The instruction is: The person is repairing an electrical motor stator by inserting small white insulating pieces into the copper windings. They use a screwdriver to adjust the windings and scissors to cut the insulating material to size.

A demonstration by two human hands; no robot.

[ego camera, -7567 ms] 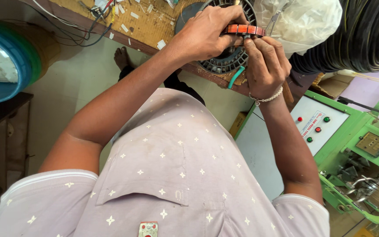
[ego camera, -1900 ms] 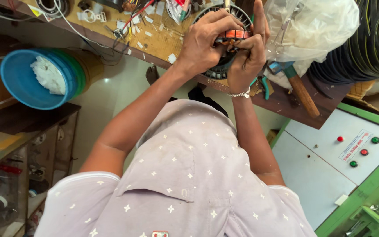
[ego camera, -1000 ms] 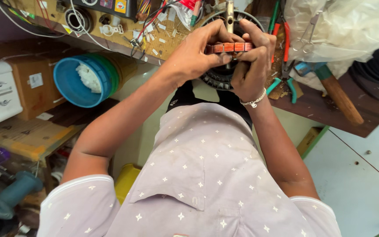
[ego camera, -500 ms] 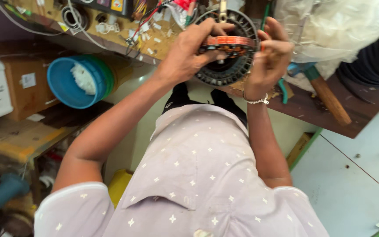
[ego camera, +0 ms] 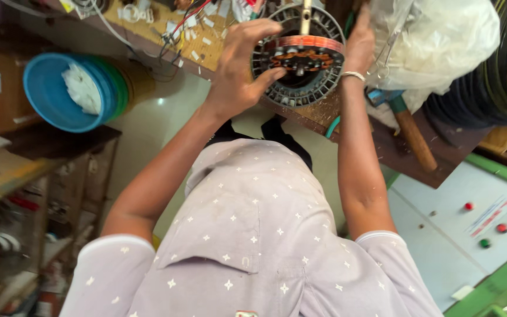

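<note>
Round stator (ego camera: 298,61) with copper windings held upright at the workbench (ego camera: 394,147) near edge, left hand (ego camera: 239,70) curved over its left rim, fingers spread, right hand (ego camera: 360,41) pressed to its right rim, fingers apparently together, hammer (ego camera: 409,129) lying just beside.

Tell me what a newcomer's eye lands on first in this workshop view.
First, the round motor stator with its copper winding at top centre on the cluttered wooden bench, with the left hand gripping its left side and the right hand at its right edge. Next, the stacked blue bowl at upper left, and the white control panel with red and green buttons at lower right.
</note>
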